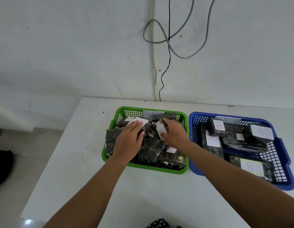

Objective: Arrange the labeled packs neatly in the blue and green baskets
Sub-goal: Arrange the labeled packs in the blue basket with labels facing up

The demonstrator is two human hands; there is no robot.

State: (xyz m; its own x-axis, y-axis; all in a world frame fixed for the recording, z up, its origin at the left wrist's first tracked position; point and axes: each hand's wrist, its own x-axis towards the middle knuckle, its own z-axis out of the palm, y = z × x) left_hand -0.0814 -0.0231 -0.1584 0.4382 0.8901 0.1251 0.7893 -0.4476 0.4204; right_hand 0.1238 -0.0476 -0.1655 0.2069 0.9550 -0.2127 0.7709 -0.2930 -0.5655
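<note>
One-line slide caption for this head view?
Both hands in the green basket: right hand grips a B-labeled pack, left hand rests on packs; blue basket holds B packs.

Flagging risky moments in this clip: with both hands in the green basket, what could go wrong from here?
1. The right hand grips a B-labeled pack inside the green basket; leaving it there would probably missort it, since the blue basket holds B packs.
2. The left hand presses a loose, overlapping heap; packs could slide over the rim.
</note>
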